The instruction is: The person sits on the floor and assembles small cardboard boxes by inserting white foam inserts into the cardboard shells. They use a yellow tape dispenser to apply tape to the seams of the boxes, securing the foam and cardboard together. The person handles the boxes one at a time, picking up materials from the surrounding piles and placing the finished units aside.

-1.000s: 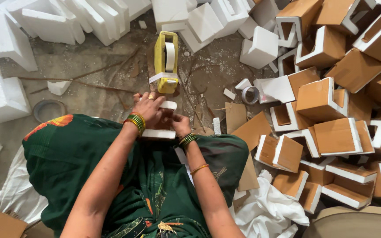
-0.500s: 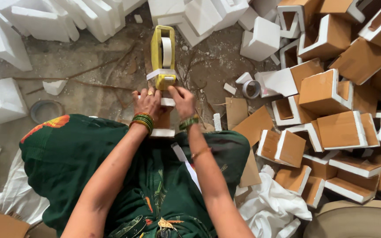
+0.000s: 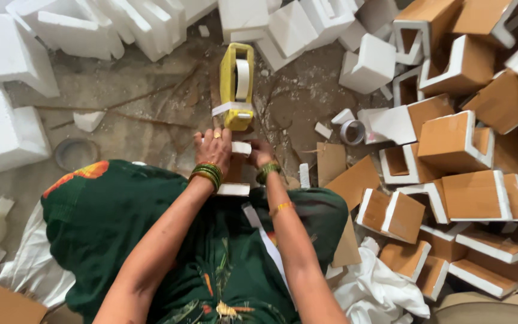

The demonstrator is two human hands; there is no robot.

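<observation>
Step in hand: taping, by the look of it; both hands hold a white foam piece (image 3: 235, 168) faced with brown card, just below the yellow tape dispenser (image 3: 236, 87).
Next move calls for: judged only, a firm hold on the piece while tape is drawn off the dispenser and smoothed along an edge.
Left hand (image 3: 214, 150): fingers curled over the top of the piece, palm down, green bangles at the wrist; closed on it.
Right hand (image 3: 261, 153): pressed against the piece's right side, fingers bent; largely hidden behind the piece, so the exact grip cannot be told.
Arms: both reach forward from the lap, elbows bent, forearms converging.
Foam piece, place: on the floor between the knees, touching the dispenser's near end.
Right of it: heap of card-faced foam corners (image 3: 457, 144); a small tape roll (image 3: 352, 132).
Far side: plain white foam blocks (image 3: 91, 30).
</observation>
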